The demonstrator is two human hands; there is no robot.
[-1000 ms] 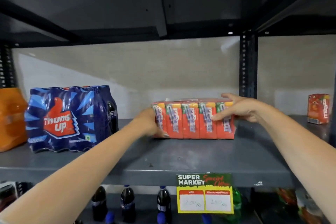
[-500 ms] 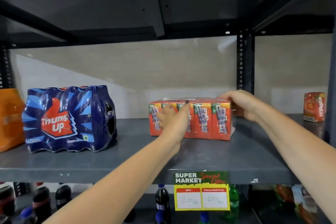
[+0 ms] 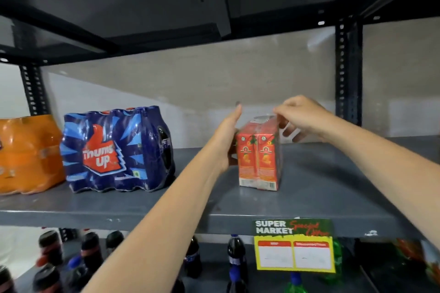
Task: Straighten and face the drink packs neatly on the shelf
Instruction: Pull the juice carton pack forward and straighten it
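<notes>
A red shrink-wrapped pack of juice cartons [image 3: 259,157] stands on the grey shelf [image 3: 321,188], its narrow two-carton end facing me. My left hand [image 3: 226,140] lies flat against the pack's left side, fingers pointing up. My right hand [image 3: 301,118] pinches the pack's top right rear edge. To the left on the same shelf stand a blue Thums Up bottle pack [image 3: 117,150], label forward, and an orange bottle pack [image 3: 27,153] cut off by the frame's left edge.
A dark upright post [image 3: 348,74] rises behind my right hand. A yellow and green price tag [image 3: 294,245] hangs from the shelf's front lip. Dark cola bottles [image 3: 235,259] stand on the shelf below. Another shelf board sits low overhead.
The juice pack has been turned from its long side facing me to its narrow end facing me. My left hand shifted from the front to the left side; the right moved to the top rear.
</notes>
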